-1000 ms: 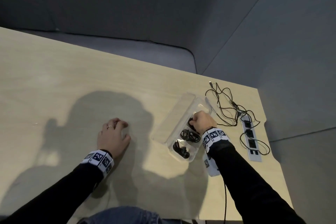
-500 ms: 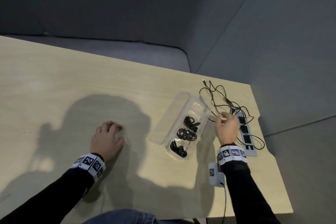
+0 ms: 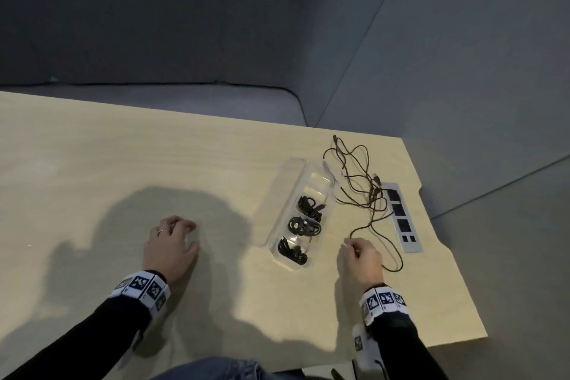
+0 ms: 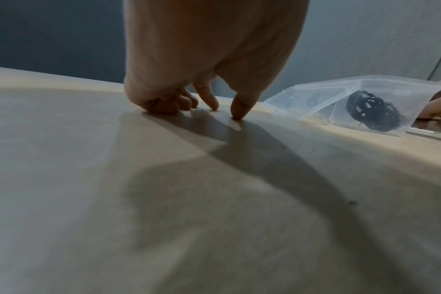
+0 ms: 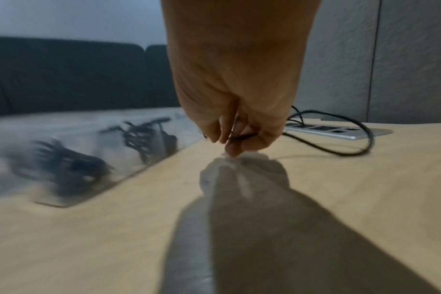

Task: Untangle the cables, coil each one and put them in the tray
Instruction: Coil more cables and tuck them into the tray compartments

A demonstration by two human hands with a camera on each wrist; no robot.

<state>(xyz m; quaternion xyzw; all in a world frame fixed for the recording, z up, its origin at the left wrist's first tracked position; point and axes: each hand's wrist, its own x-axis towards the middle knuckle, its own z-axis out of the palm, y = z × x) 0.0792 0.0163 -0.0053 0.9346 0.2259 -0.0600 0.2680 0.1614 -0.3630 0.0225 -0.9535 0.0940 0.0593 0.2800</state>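
A clear plastic tray [image 3: 328, 194] [image 4: 315, 93] lies on the wooden table with three coiled black cables [image 3: 303, 225] [image 4: 370, 111] in its compartments. Right of it sprawls a tangle of thin dark cables [image 3: 361, 182] [image 5: 350, 139]. My right hand [image 3: 359, 259] [image 5: 237, 137] is at the near end of the tangle, fingers curled and pinching one dark cable low over the table. My left hand [image 3: 172, 244] [image 4: 209, 99] rests on the table left of the tray, fingers loosely curled, tips touching the wood, holding nothing.
A grey power strip [image 3: 401, 219] [image 5: 332, 131] is set into the table at the right, partly under the tangle. The table's right edge [image 3: 444, 244] is notched and close by. A dark sofa [image 3: 154, 40] stands behind the table.
My right hand left the tray, went right to the tangle, then drew back towards me with a cable pinched in it. The left hand stayed where it was.
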